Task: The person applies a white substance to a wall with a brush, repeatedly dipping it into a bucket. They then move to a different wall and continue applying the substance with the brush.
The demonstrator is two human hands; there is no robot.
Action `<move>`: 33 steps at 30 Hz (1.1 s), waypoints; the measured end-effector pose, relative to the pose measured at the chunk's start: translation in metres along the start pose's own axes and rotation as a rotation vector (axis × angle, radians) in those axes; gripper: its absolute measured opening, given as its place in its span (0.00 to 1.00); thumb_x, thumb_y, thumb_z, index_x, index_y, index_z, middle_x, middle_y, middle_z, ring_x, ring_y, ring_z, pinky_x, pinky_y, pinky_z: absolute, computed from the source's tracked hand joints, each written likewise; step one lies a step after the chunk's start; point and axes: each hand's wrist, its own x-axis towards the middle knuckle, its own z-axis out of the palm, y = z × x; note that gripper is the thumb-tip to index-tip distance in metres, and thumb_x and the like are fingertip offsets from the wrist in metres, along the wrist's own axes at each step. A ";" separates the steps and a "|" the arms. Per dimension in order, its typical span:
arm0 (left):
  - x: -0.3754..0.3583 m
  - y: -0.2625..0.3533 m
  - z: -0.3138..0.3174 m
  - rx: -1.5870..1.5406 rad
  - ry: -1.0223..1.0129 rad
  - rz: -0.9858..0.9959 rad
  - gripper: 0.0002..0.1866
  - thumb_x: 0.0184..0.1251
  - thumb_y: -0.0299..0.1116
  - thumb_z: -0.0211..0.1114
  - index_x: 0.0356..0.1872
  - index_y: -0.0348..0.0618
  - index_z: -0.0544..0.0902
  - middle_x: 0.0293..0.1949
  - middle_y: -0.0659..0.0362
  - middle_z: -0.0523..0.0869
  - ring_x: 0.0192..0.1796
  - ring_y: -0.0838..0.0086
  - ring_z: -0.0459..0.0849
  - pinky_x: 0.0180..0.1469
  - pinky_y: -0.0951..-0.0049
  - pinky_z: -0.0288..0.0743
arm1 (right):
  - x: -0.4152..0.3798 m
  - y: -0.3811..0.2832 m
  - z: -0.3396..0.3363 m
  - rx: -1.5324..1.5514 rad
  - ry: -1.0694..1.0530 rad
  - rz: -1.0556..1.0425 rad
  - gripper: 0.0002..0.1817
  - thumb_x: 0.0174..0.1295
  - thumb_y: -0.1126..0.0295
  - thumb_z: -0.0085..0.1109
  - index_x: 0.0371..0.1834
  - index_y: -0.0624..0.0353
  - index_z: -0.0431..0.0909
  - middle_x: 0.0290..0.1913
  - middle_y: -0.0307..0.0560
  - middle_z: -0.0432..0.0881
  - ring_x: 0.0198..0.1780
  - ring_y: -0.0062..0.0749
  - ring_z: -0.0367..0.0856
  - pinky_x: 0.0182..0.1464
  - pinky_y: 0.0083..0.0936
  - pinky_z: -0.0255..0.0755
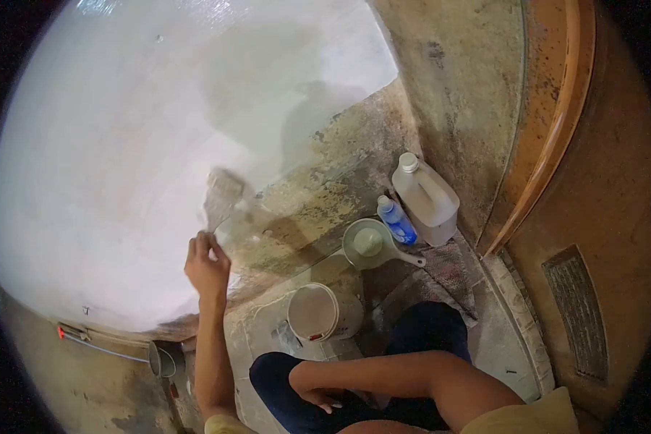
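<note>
**Brush at the paint line, low on the wall**

The left hand [207, 264] is raised at about 9 o'clock from the frame's centre, its fingers curled tight around the handle of a wide paintbrush [221, 197]. The bristles point up toward 12 o'clock and lie against the wall [108, 145], right on the edge where fresh white coating meets the bare, mottled plaster running off toward 3 o'clock. The brush is blurred.

The right hand [318, 394] sits at 6 o'clock, resting on the person's dark-trousered knee with the fingers loosely bent and holding nothing.

On the floor [506, 340], just at 1 o'clock from that hand, stands a white bucket [315, 312]. Beyond it, toward 1 o'clock again, lies a pale green scoop [372, 246] with its handle pointing to 3 o'clock. Just beside the scoop stands a small blue bottle [396, 220], and touching that, a large translucent jug [427, 197] with a white cap. At 3 o'clock an orange-brown door frame [557, 123] curves up the right side.
</note>
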 end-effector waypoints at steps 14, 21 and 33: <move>0.179 0.249 0.055 -0.294 -0.070 0.245 0.10 0.64 0.37 0.59 0.33 0.40 0.81 0.35 0.48 0.83 0.37 0.48 0.83 0.40 0.53 0.77 | 0.003 0.002 -0.011 0.074 0.090 0.103 0.28 0.71 0.43 0.42 0.70 0.40 0.67 0.76 0.40 0.58 0.76 0.41 0.56 0.74 0.46 0.49; 0.177 0.190 0.042 -0.233 -0.057 0.262 0.10 0.64 0.38 0.61 0.31 0.40 0.80 0.35 0.49 0.83 0.39 0.51 0.83 0.41 0.54 0.77 | 0.005 -0.002 -0.015 0.030 0.071 0.103 0.28 0.71 0.43 0.42 0.70 0.40 0.68 0.76 0.40 0.58 0.76 0.41 0.56 0.74 0.46 0.50; 0.047 -0.010 -0.016 -0.088 0.049 0.036 0.02 0.63 0.25 0.62 0.30 0.41 0.79 0.26 0.54 0.80 0.26 0.59 0.82 0.28 0.64 0.73 | -0.001 -0.001 -0.016 -0.022 0.086 0.063 0.28 0.71 0.43 0.43 0.70 0.39 0.68 0.76 0.40 0.59 0.75 0.41 0.56 0.74 0.46 0.51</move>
